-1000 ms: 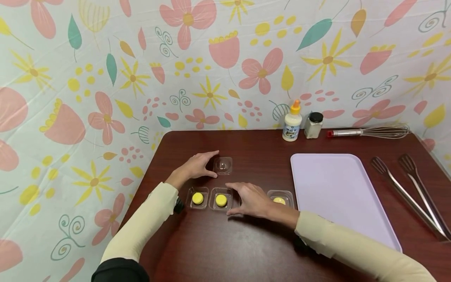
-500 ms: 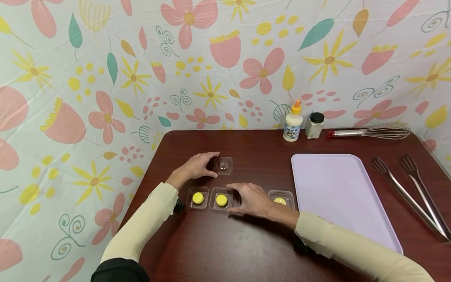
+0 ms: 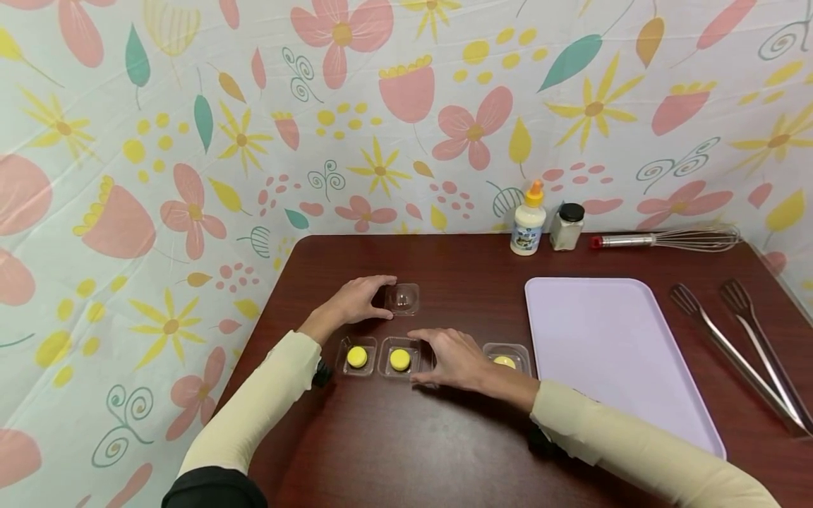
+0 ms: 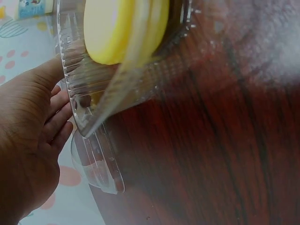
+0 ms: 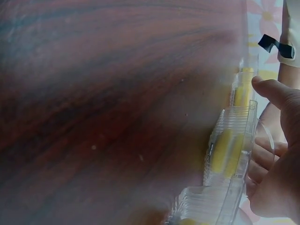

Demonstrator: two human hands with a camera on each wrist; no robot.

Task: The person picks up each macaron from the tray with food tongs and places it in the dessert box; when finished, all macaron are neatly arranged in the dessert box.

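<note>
In the head view my left hand is beside a small clear plastic lid, thumb and forefinger spread along its left edge. In front of it stand two clear plastic boxes, a left one and a middle one, each with a yellow macaron inside. My right hand arches just right of the middle box, thumb and forefinger apart, and covers part of the row. Another clear box with a pale yellow round piece shows behind its wrist. The right wrist view shows boxed macarons beside the spread thumb.
A pale lilac tray lies on the right of the dark wooden table. Metal tongs rest beyond it. Along the back are a squeeze bottle, a black-capped jar and a whisk, against a flowered cloth.
Both hands and the boxes stay nearly in place. Only a slight shift of the head view shows.
</note>
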